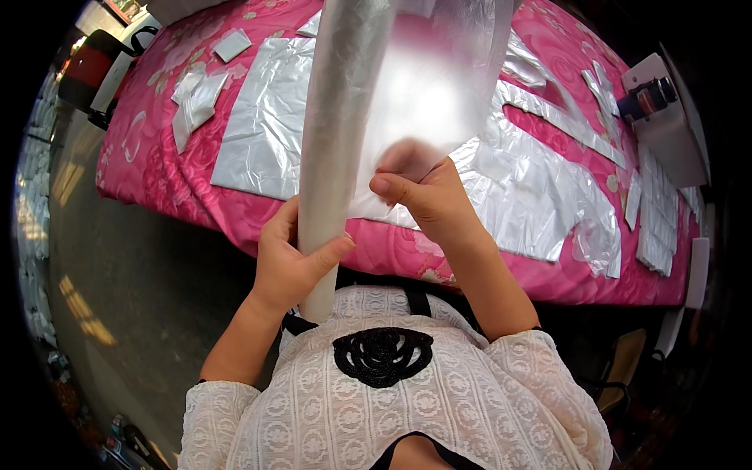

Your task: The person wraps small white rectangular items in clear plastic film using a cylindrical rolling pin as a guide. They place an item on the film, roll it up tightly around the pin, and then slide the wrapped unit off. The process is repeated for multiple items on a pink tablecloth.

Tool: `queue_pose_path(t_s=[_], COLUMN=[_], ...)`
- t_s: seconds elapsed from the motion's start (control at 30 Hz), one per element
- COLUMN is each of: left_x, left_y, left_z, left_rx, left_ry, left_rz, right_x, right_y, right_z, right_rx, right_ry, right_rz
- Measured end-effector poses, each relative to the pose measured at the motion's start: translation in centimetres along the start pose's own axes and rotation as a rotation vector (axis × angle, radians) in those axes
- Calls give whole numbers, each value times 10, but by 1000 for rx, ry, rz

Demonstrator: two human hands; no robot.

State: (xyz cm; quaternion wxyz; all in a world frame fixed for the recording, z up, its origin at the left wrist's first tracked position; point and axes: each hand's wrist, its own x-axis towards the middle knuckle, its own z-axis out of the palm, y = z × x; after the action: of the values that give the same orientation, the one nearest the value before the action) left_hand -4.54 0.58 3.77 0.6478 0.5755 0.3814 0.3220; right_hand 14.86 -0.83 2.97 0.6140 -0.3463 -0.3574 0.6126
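A long roll of translucent plastic film (337, 117) stands nearly upright before me, its lower end close to my waist. My left hand (301, 247) is wrapped round the lower part of the roll, thumb across its front. From the roll a loose sheet of film (439, 86) spreads to the right. My right hand (423, 184) is closed on the near edge of that sheet, thumb in front; its fingers show blurred through the film. Behind the roll, a flat stack of clear plastic bags (262, 125) lies on the pink flowered tablecloth (172, 188).
More plastic bags (533, 188) lie spread at the right of the table. Small folded packets (200, 102) rest at the left, and a bundle of folded film (658, 211) at the right edge. A dark blue cylindrical container (648, 98) is beside a white box (674, 129).
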Motion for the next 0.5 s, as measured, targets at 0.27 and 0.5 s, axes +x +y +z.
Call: queue_pose_path(t_s=[0.27,0.5], left_x=[1,-1], left_y=[4,-10], left_z=[-1,11], left_rx=[-444,-735], left_ry=[-301,-571], left_rz=[-126,-250], right_x=[-1,-6], right_y=[5,3], right_z=[-5,-2], right_rx=[18,194], right_ry=[-2,-304], right_rz=[38,34])
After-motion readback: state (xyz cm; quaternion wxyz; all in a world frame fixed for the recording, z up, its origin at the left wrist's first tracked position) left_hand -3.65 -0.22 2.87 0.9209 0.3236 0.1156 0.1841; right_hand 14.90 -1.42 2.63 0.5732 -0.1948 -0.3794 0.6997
